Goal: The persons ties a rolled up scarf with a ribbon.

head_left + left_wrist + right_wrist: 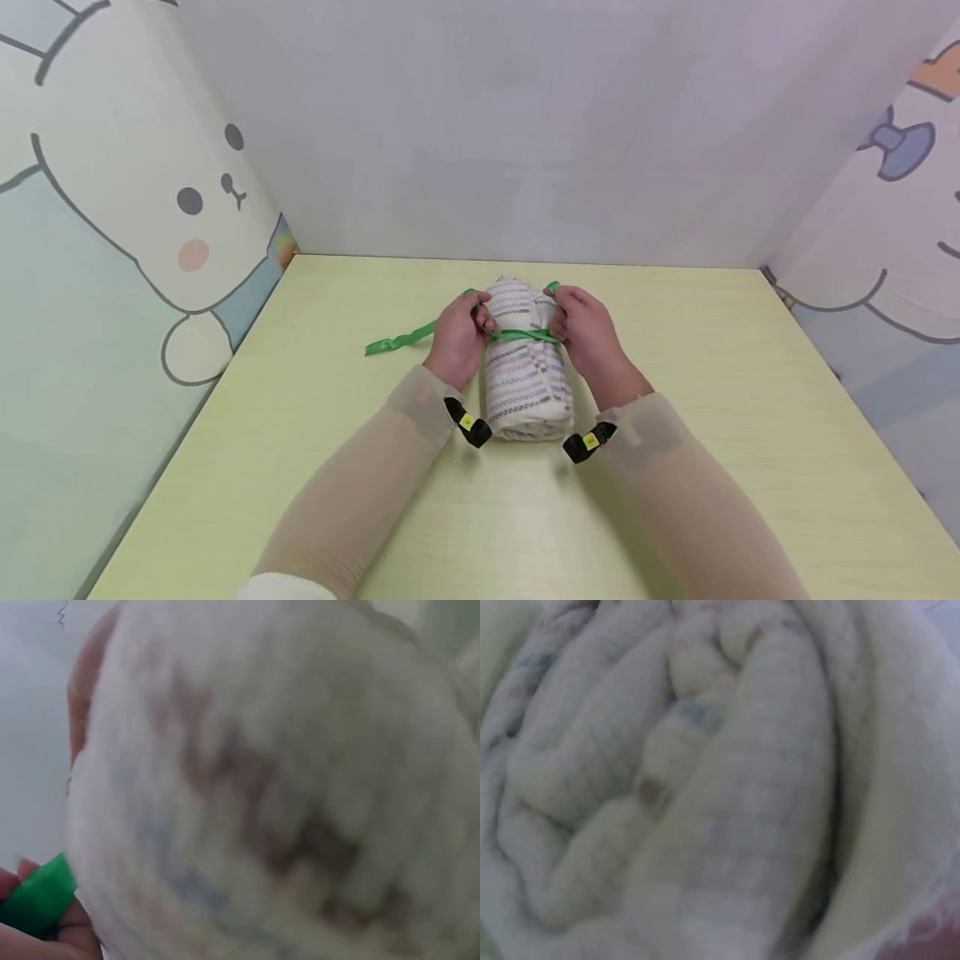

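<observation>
A rolled towel [525, 383], white with brown, blue and pink woven stripes, lies lengthwise on the table. A green ribbon [517, 335] passes round its upper half. My left hand [459, 337] grips one part of the ribbon at the towel's left side, and a loose tail trails left from it. On the other side my right hand [588, 333] pinches the ribbon, a green bit showing above its fingers. In the left wrist view, fingers hold the ribbon [45, 896] beside the close, blurred towel [262, 787]. The right wrist view shows the towel's coiled end [727, 810].
The pale wood-grain table [262, 467] extends to both sides of the towel. A plain light wall [510, 133] stands at its back edge, with cartoon-printed panels [150, 167] at left and right. A small black wrist camera [468, 423] sits on each sleeve.
</observation>
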A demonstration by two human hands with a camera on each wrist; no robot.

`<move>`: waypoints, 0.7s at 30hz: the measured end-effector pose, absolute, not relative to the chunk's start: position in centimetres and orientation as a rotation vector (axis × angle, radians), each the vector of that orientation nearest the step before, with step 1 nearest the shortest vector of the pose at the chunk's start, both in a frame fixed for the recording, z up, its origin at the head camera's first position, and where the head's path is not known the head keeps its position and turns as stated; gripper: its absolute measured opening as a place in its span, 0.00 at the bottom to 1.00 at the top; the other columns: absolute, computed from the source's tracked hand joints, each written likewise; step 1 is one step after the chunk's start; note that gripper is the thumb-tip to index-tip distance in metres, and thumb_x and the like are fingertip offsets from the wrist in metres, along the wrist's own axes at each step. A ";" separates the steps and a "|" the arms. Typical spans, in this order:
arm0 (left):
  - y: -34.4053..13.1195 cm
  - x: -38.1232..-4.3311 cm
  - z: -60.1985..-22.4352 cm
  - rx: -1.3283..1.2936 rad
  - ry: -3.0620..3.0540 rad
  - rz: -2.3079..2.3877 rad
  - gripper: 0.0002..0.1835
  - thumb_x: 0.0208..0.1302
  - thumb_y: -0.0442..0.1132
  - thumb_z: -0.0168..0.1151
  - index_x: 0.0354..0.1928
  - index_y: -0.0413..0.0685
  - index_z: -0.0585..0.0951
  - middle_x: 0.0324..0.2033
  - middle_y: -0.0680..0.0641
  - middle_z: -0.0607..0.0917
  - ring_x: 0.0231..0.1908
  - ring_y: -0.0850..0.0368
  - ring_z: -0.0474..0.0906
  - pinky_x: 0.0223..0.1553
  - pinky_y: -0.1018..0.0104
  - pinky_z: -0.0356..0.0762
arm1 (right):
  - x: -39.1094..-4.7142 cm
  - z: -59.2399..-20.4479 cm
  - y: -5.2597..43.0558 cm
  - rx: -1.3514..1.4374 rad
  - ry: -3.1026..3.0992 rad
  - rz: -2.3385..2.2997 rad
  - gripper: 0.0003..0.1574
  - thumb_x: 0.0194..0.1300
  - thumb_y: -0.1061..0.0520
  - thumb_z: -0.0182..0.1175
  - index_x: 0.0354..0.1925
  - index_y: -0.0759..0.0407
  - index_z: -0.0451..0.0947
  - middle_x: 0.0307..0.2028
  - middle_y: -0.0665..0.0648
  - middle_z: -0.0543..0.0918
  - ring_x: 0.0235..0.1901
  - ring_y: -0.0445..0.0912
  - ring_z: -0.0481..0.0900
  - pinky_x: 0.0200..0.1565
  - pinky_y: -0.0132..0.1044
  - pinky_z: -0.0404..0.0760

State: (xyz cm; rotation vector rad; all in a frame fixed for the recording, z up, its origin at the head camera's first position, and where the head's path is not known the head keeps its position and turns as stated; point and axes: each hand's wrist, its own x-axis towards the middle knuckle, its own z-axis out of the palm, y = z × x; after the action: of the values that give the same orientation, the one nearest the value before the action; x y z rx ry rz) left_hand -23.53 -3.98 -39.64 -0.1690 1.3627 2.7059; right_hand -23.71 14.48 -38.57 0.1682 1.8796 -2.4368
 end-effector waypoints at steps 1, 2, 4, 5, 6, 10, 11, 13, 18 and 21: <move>-3.9 -23.5 -39.6 -0.152 1.409 2.679 0.11 0.81 0.37 0.45 0.50 0.38 0.75 0.23 0.51 0.68 0.25 0.58 0.67 0.34 0.66 0.73 | -23.8 -38.5 14.3 0.168 1.890 -2.429 0.17 0.83 0.51 0.50 0.53 0.65 0.73 0.31 0.52 0.68 0.22 0.43 0.57 0.30 0.33 0.63; -3.8 -23.5 -39.5 -0.136 1.450 2.653 0.11 0.82 0.38 0.44 0.49 0.39 0.76 0.23 0.51 0.68 0.25 0.58 0.67 0.32 0.66 0.72 | -23.8 -38.4 14.2 0.163 1.895 -2.425 0.17 0.83 0.52 0.50 0.52 0.66 0.72 0.33 0.52 0.69 0.22 0.43 0.58 0.30 0.33 0.63; -3.7 -23.5 -39.4 -0.111 1.513 2.606 0.11 0.82 0.38 0.45 0.47 0.41 0.76 0.24 0.51 0.68 0.25 0.58 0.66 0.30 0.67 0.70 | -23.8 -38.3 14.0 0.155 1.911 -2.413 0.16 0.83 0.52 0.50 0.52 0.66 0.73 0.29 0.52 0.67 0.21 0.42 0.57 0.29 0.33 0.62; -3.6 -23.5 -39.4 -0.100 1.545 2.583 0.11 0.82 0.38 0.45 0.46 0.42 0.77 0.24 0.50 0.69 0.25 0.58 0.66 0.29 0.67 0.70 | -23.8 -38.2 13.9 0.143 1.913 -2.412 0.16 0.83 0.53 0.50 0.52 0.66 0.72 0.28 0.52 0.66 0.21 0.42 0.57 0.29 0.33 0.61; -3.5 -23.4 -39.3 -0.090 1.577 2.560 0.12 0.83 0.39 0.45 0.46 0.42 0.77 0.25 0.50 0.69 0.25 0.58 0.66 0.28 0.68 0.70 | -23.8 -38.2 13.8 0.134 1.923 -2.407 0.16 0.83 0.53 0.49 0.53 0.67 0.73 0.26 0.51 0.65 0.21 0.42 0.57 0.28 0.33 0.61; -3.3 -23.3 -39.2 -0.028 1.724 2.454 0.12 0.83 0.40 0.45 0.48 0.41 0.77 0.29 0.49 0.74 0.25 0.58 0.68 0.28 0.69 0.69 | -23.7 -38.1 13.8 0.090 1.978 -2.361 0.16 0.83 0.54 0.49 0.52 0.67 0.74 0.19 0.49 0.59 0.19 0.41 0.56 0.27 0.33 0.60; -3.2 -23.3 -39.2 -0.009 1.757 2.430 0.12 0.83 0.40 0.46 0.49 0.41 0.78 0.30 0.49 0.75 0.25 0.59 0.68 0.28 0.69 0.69 | -23.7 -38.1 13.8 0.076 2.001 -2.338 0.16 0.83 0.54 0.49 0.51 0.67 0.74 0.19 0.49 0.59 0.19 0.42 0.56 0.27 0.33 0.60; -3.2 -23.2 -39.3 0.029 1.808 2.390 0.12 0.83 0.40 0.46 0.51 0.42 0.78 0.34 0.48 0.79 0.26 0.59 0.69 0.29 0.70 0.70 | -23.7 -38.0 13.9 0.060 2.050 -2.282 0.15 0.83 0.54 0.50 0.49 0.66 0.75 0.19 0.49 0.60 0.19 0.42 0.57 0.28 0.34 0.60; -3.1 -23.0 -39.5 0.109 1.882 2.307 0.13 0.83 0.42 0.49 0.57 0.50 0.80 0.44 0.48 0.86 0.25 0.60 0.70 0.30 0.69 0.70 | -23.5 -37.9 14.1 0.033 2.185 -2.128 0.15 0.82 0.52 0.53 0.48 0.63 0.76 0.20 0.49 0.64 0.21 0.43 0.60 0.31 0.36 0.64; -3.1 -22.9 -39.5 0.163 1.921 2.257 0.15 0.82 0.43 0.51 0.63 0.56 0.79 0.49 0.49 0.88 0.25 0.59 0.69 0.30 0.68 0.70 | -23.3 -37.8 14.1 -0.005 2.245 -2.061 0.16 0.82 0.50 0.53 0.49 0.63 0.77 0.20 0.49 0.64 0.21 0.44 0.62 0.32 0.36 0.65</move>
State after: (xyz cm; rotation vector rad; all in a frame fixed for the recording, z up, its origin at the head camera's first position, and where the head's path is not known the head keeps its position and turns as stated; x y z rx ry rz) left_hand -22.88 -3.10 -39.52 0.1628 1.9205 2.2575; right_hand -23.35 14.05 -37.81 -0.0049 2.2446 -2.0607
